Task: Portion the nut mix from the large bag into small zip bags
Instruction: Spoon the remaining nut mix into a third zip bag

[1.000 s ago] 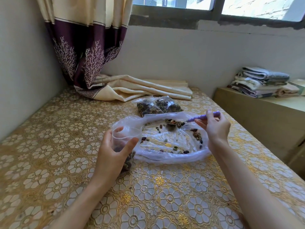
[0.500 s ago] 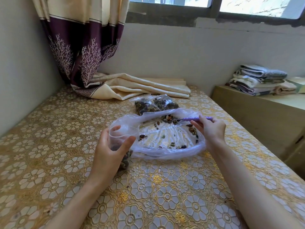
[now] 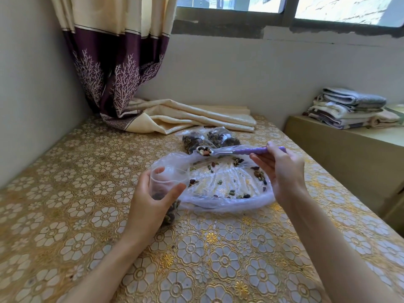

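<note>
The left hand (image 3: pixel 150 200) is curling its fingers round an open small bag (image 3: pixel 167 182). The right hand (image 3: pixel 282 171) is pinching a purple spoon (image 3: pixel 236 151), its nut-filled bowl hanging beyond the fingertips, above the large bag (image 3: pixel 227 184) lying on the table (image 3: pixel 65 193).

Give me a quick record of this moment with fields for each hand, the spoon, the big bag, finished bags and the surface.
left hand: holds the small bag open, a few nuts inside
right hand: grips the spoon by its purple handle
spoon: loaded with nuts, above the far edge of the big bag
big bag: lying open, only scattered nuts left
finished bags: two, behind the big bag
surface: tablecloth, gold flower pattern
</note>
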A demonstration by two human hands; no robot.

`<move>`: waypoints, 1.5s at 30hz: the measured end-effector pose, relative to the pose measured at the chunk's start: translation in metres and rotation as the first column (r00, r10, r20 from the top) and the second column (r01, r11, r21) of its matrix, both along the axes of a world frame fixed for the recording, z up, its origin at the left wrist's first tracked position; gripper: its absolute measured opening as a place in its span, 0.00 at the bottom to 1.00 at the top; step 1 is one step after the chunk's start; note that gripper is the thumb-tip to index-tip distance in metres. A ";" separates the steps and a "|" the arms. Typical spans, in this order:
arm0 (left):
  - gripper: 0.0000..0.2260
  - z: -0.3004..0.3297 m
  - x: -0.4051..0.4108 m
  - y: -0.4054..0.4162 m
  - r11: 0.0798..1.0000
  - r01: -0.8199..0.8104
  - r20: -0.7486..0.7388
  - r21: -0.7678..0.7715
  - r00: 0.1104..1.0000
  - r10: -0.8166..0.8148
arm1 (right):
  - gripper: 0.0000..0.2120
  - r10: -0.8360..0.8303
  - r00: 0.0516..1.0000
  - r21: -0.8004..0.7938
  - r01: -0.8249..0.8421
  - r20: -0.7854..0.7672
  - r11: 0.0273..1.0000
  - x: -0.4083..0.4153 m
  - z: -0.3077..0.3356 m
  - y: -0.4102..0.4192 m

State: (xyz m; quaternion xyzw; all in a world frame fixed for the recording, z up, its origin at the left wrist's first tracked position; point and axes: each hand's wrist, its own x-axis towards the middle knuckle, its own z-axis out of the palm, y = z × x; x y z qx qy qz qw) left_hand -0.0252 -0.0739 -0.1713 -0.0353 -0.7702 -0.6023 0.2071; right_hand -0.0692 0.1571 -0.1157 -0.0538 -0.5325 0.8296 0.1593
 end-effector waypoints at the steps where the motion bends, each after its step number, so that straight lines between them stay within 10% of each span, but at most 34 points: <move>1: 0.22 0.000 0.000 0.000 1.000 0.004 0.005 -0.003 1.000 -0.004 | 0.10 0.043 0.999 0.002 -0.043 -0.027 0.999 0.004 0.004 -0.005; 13: 0.19 0.004 0.003 0.002 0.996 0.058 0.003 0.071 0.998 -0.058 | 0.06 0.359 0.878 0.305 -0.265 -0.317 0.915 0.027 0.016 -0.033; 23: 0.29 -0.002 -0.001 -0.002 1.000 0.013 0.015 0.001 1.000 -0.013 | 0.16 -0.087 0.992 0.042 0.091 -0.096 0.995 -0.007 -0.014 0.010; 45: 0.23 -0.006 -0.003 -0.001 0.991 0.026 0.116 -0.128 0.993 -0.011 | 0.09 -0.420 0.908 0.278 0.406 -0.013 0.870 -0.023 -0.041 0.025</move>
